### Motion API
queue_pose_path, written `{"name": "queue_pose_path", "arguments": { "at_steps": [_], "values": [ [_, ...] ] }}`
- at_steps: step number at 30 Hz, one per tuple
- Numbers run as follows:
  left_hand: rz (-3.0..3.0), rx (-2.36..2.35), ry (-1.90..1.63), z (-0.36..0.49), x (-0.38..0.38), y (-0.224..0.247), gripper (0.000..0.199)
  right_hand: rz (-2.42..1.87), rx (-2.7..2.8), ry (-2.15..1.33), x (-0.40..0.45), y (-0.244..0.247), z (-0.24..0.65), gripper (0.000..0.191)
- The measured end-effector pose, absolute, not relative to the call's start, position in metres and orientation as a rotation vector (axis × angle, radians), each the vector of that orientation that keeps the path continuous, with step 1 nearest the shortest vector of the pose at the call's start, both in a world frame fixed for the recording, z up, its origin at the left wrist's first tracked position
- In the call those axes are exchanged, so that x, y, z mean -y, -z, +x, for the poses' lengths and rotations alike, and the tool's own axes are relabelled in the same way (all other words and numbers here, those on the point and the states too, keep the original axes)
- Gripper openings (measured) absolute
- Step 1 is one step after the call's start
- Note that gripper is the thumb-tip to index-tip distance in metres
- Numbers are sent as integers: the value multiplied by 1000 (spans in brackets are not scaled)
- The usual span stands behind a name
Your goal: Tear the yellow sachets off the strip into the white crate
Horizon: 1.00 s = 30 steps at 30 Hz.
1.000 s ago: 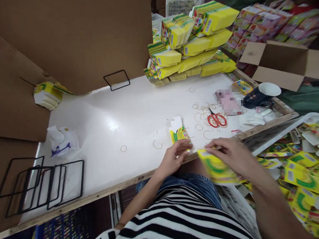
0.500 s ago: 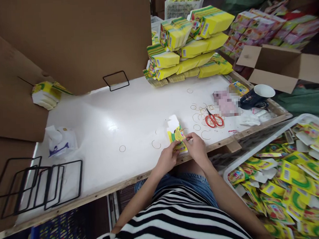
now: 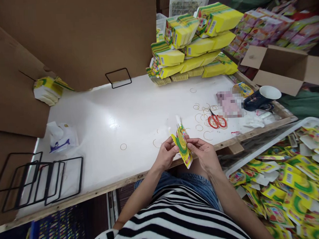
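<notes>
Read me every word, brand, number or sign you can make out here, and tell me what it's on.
No text reads clearly.
Held yellow packaging: colorful lettering, too small.
Stacked yellow packaging: lettering and barcodes, too small.
Loose packaging at right: print, too small or blurred.
Small yellow card: blue lettering, blurred.
Pink item: pixelated, unreadable.

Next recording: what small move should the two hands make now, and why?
I would probably level the yellow carton before anything else. The left hand and right hand hold it from opposite sides, so both can steer it, and it sits tilted, its lower end reaching past the near edge of the table.
</notes>
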<state>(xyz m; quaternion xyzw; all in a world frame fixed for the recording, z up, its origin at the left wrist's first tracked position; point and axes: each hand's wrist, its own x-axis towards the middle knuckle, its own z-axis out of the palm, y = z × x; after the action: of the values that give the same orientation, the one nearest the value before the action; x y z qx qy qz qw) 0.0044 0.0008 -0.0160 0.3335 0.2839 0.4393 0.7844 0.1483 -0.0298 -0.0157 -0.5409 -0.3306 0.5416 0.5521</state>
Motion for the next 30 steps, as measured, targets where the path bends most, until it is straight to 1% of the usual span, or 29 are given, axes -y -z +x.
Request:
{"name": "queue_pose_path", "arguments": {
  "at_steps": [4, 8, 11, 14, 17, 18, 20, 22, 26, 28, 30],
  "values": [
    [694, -693, -995, 5, -1, 17, 53, -1309, 876, -1283, 31, 6, 154, 32],
    [766, -807, -999, 4, 0, 20, 45, -1397, 971, -1263, 28, 5, 156, 40],
    [813, -892, -1006, 5, 2, 20, 42, -1446, 985, -1226, 28, 10, 152, 43],
    [853, -915, -1009, 6, 4, 16, 43, -1472, 977, -1117, 30, 12, 146, 39],
    [954, -935, -1043, 3, 6, 6, 57, -1463, 1032, -978, 32, 7, 146, 34],
    [990, -925, -1045, 1, 7, 3, 63, -1434, 1067, -968, 33, 4, 148, 35],
    [1053, -858, -1009, -4, 7, -5, 67, -1339, 1144, -1009, 33, -2, 153, 44],
    [1106, -759, -931, -10, 6, -12, 64, -1226, 1210, -1102, 33, -9, 160, 51],
    [1092, -643, -820, -18, 3, -19, 53, -1094, 1277, -1314, 31, -16, 171, 49],
    [1058, -615, -809, -19, 3, -19, 48, -1090, 1301, -1355, 30, -19, 173, 46],
    [1049, -588, -794, -19, 5, -18, 43, -1105, 1329, -1352, 30, -21, 176, 38]
  ]
}}
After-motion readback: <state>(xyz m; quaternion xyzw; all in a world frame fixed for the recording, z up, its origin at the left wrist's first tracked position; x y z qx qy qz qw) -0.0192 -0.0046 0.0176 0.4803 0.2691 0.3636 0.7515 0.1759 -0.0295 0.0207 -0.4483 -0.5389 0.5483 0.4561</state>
